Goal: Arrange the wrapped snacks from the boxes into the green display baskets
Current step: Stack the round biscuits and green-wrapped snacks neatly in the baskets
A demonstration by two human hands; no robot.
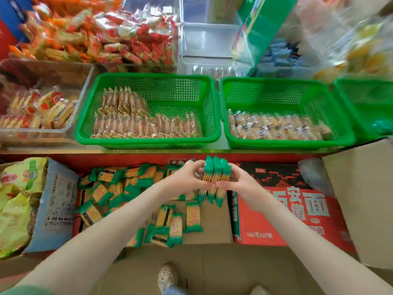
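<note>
wrapped snacks (144, 126) stand in rows in the left green basket (146, 143) and the right green basket (287, 145) on the counter (222, 143). below, an open box (212, 222) holds loose green packs (110, 192). above it, a small upright stack (215, 173) is gripped between left hand (187, 177) and right hand (242, 184), fingers curled around it.

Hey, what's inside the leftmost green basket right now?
The leftmost green basket holds orange-wrapped snacks standing in a full front row and a shorter back-left row. Its back-right floor is bare mesh. Whether more packs lie beneath those rows is hidden.
</note>
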